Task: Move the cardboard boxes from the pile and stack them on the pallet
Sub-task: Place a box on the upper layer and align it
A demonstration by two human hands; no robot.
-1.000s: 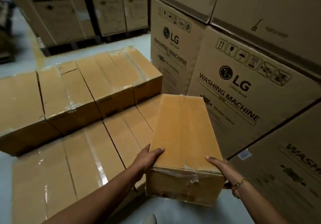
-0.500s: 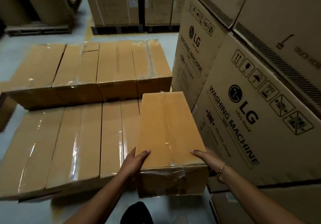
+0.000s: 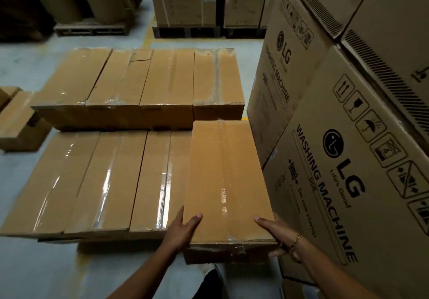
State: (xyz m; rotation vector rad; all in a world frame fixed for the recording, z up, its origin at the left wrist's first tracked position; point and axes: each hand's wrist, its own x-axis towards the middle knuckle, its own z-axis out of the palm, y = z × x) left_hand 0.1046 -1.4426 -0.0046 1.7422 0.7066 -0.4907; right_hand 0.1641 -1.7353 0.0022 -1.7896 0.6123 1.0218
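While both grip its near end, the box sits between left hand and right hand.

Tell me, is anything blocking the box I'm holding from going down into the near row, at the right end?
Nothing visible blocks it. The held box, with the left hand and right hand at its near end, hangs over the right end of the near row. The washing machine cartons stand close on the right; the gap looks tight.

Long taped cardboard box lies lengthwise beside stacked boxes.
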